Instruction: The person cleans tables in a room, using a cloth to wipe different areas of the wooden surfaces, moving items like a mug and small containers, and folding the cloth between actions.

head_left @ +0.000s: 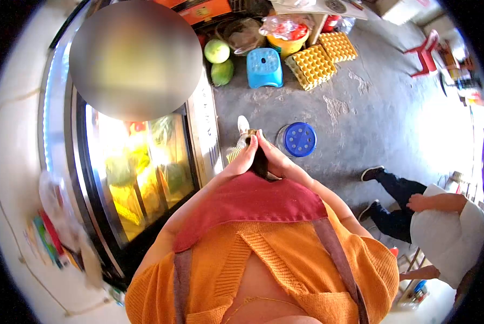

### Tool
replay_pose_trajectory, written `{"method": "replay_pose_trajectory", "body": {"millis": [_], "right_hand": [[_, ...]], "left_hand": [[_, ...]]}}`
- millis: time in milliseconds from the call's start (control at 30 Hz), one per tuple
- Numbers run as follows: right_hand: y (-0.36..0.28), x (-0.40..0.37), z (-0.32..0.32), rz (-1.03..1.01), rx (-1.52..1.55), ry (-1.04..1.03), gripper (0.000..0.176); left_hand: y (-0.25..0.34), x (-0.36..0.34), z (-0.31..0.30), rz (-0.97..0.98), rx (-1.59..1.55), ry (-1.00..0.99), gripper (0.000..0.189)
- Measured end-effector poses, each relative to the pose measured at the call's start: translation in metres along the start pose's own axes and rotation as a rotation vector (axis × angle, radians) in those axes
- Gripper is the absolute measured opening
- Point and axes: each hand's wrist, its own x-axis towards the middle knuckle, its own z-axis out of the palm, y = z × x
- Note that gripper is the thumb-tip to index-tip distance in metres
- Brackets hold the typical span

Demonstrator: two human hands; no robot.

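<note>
My left hand [247, 158] and my right hand [273, 156] meet in front of my red apron [253, 197], thumbs uppermost and pointing forward. A small brownish-gold thing [252, 132] shows at the fingertips, and both hands seem closed around it. Its kind cannot be made out. Most of the fingers are hidden beneath the thumbs. Something dark [260, 163] shows in the gap between my wrists. Just beyond my right hand stands a round blue stool top with holes [300, 139]. A white shoe [242, 124] is visible past my left hand.
A lit glass display case [139, 178] with produce runs along my left. Ahead are green melons [217, 52], a blue step stool [264, 67], a yellow bucket [287, 45] and egg trays [310, 67]. Another person [441, 227] is at the right, near a red chair [427, 53].
</note>
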Motion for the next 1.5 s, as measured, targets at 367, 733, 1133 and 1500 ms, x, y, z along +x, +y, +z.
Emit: {"method": "replay_pose_trajectory", "body": {"millis": [367, 733, 1133, 1500], "right_hand": [[-0.069, 0.116, -0.012, -0.281, 0.618, 0.414, 0.026], [-0.084, 0.119, -0.062, -0.227, 0.686, 0.624, 0.022], [-0.093, 0.095, -0.096, -0.303, 0.553, 0.767, 0.026], [-0.096, 0.089, -0.065, -0.376, 0.754, 0.862, 0.021]], "left_hand": [[0.022, 0.168, -0.071, 0.081, 0.52, -0.515, 0.084], [0.051, 0.219, -0.065, -0.057, 0.637, -0.795, 0.08], [0.127, 0.242, -0.015, -0.109, 0.829, -1.037, 0.072], [0.144, 0.249, -0.013, -0.098, 0.981, -1.184, 0.07]]}}
